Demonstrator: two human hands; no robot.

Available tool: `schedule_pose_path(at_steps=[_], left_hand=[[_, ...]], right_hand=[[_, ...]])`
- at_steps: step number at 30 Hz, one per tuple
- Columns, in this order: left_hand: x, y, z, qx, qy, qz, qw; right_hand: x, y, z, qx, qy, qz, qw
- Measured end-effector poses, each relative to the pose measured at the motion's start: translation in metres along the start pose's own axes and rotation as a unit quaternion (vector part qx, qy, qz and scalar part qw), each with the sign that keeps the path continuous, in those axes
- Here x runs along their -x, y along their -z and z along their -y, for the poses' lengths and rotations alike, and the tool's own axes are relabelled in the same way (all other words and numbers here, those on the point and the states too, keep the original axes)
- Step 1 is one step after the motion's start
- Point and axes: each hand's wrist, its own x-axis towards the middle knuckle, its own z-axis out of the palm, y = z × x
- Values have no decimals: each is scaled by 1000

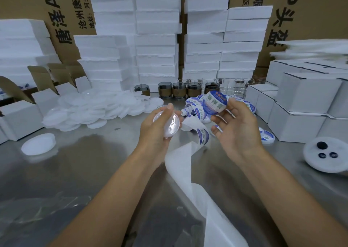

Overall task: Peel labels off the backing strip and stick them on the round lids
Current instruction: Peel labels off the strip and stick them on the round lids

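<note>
A carton point(56, 30) behind reads 沧州唐泽; the left hand point(156, 128) grips a clear lid point(170, 123), and the right hand point(236, 128) holds a blue-rimmed, green-lettered label point(214, 103) at its fingertips.

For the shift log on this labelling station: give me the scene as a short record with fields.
left hand: grips a clear round lid, no label seen on it
right hand: pinches a peeled blue and white label
backing strip: trails from between the hands toward the camera
unlabelled lids: heaped at left on the metal table
labelled lids: on the table beyond and right of the right hand
stage: label peeled, not yet stuck on
</note>
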Motion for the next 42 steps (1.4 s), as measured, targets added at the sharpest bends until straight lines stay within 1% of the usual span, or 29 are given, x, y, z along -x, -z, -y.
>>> schedule_pose_path(at_steps=[2, 4, 6, 9, 11, 16, 23, 34, 42], left_hand=[[1, -2, -2, 57, 30, 37, 997], [1, -4, -2, 81, 60, 59, 993], [2, -4, -1, 64, 80, 77, 992], [5, -6, -1, 49, 93, 107, 989], [6, -7, -1, 47, 99, 119, 987], [7, -9, 1, 21, 99, 125, 987], [6, -9, 3, 6, 81, 118, 990], [5, -9, 5, 3, 68, 117, 991], [7, -10, 5, -23, 57, 136, 989]], right_hand=[[3, -2, 0, -4, -11, 39, 999], [5, -4, -1, 10, -15, 79, 997], [8, -7, -4, 45, -17, 106, 993], [10, -10, -12, 106, -22, 121, 987], [11, -12, -15, 147, -28, 113, 982], [9, -9, -16, 187, -42, 76, 979], [10, -8, -21, 277, 23, 73, 958], [9, -7, -23, 275, 24, 45, 960], [9, -6, -24, 258, 10, 52, 965]])
